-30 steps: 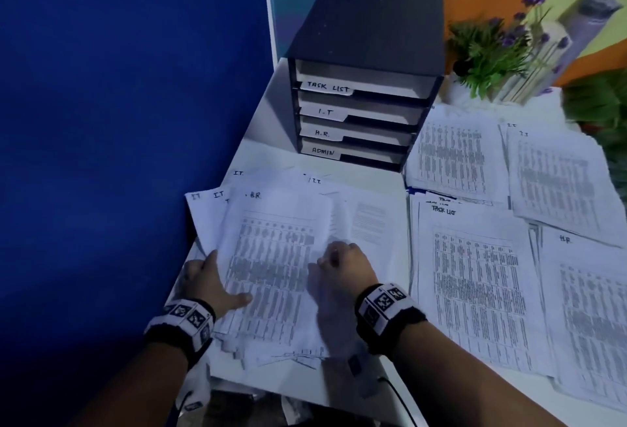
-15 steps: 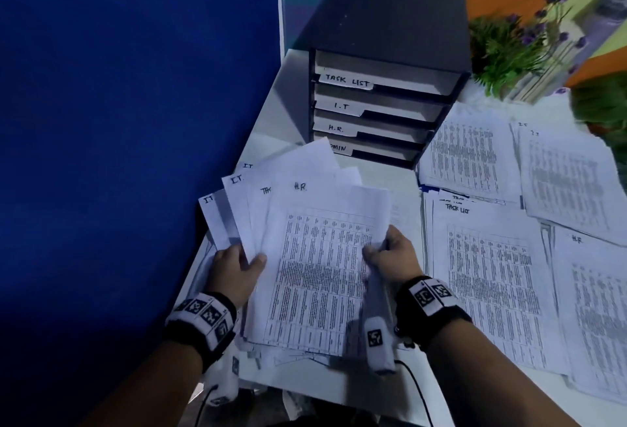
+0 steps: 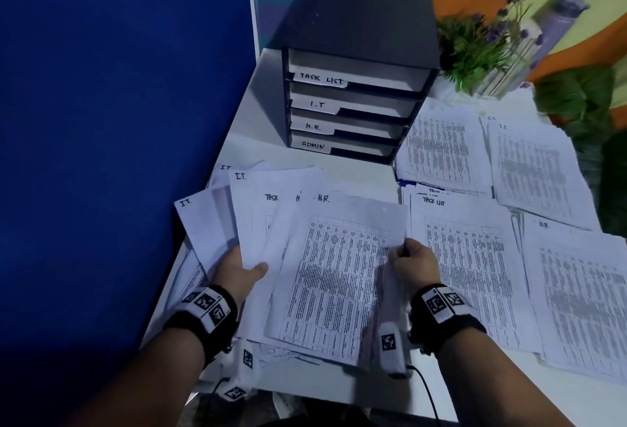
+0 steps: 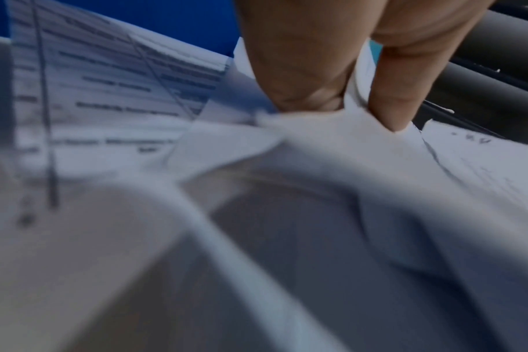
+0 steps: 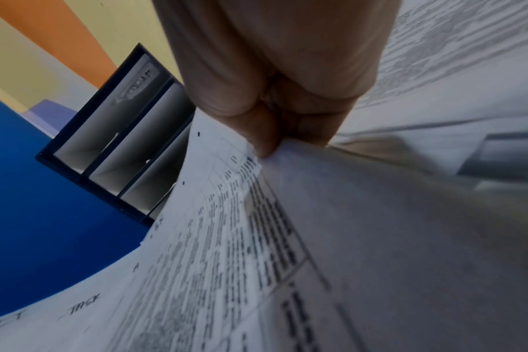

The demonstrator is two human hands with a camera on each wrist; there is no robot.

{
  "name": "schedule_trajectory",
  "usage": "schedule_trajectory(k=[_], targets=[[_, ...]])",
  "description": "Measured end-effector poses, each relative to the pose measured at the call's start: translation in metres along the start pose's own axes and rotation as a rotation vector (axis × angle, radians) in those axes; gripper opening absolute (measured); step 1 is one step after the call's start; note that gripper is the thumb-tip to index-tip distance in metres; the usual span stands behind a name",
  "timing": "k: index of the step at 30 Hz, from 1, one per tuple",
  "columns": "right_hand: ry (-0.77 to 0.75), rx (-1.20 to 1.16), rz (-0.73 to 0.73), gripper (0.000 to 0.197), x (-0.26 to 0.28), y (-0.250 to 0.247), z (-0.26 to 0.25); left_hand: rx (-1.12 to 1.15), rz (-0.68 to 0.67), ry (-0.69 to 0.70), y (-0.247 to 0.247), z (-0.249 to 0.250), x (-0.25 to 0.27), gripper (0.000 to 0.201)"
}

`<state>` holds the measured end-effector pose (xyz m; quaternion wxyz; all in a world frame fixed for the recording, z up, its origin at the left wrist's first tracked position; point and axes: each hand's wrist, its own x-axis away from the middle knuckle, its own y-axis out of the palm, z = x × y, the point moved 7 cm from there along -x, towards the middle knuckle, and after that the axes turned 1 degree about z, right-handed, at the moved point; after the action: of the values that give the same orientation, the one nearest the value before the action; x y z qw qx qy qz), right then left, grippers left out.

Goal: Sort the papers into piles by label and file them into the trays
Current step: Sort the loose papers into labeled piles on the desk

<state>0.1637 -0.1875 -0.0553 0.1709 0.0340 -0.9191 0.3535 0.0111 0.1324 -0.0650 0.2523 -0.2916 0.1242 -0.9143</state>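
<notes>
Head view, left to right: the left hand grips the fanned, unsorted sheaf from its left side, thumb on top and fingers curled beneath (the left wrist view shows paper bunched between thumb and finger). Labels peeking out of the fan read I.T., TASK and H.R. On top lies the H.R. sheet, its long axis running away from the person, toward the file trays. The right hand pinches this sheet at its right edge, thumb over and fingers under — so it is the hand placed to carry the sheet off.

The move turns on one relation, I judge: the sorted H.R. pile lies on the counter to the right of the right hand, beyond the TASK LIST pile, which sits just beside that hand. The sheet would have to cross over that nearer pile — rightward, not forward — while the left hand holds the rest back.
</notes>
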Motion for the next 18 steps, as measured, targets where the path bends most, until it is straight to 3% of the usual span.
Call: schedule_trajectory(k=[6,10,14,16,18], targets=[[0.105,-0.170,-0.084,0.003,0.005,-0.005,0.009,0.025,0.025,0.002,0.000,0.000,-0.001,0.047],[0.157,-0.191,-0.189,0.027,0.005,0.012,0.026,-0.044,0.088,0.077,0.001,0.002,0.004,0.061],[0.070,-0.208,-0.138,0.008,0.011,0.007,0.013,0.055,0.173,0.153,-0.005,0.014,0.014,0.080],[0.064,-0.273,-0.126,0.015,0.011,0.003,0.013,0.061,0.140,0.187,-0.006,0.018,0.015,0.092],[0.082,-0.369,-0.124,0.028,0.011,0.001,0.013,-0.026,0.088,0.182,-0.006,0.015,0.012,0.079]])
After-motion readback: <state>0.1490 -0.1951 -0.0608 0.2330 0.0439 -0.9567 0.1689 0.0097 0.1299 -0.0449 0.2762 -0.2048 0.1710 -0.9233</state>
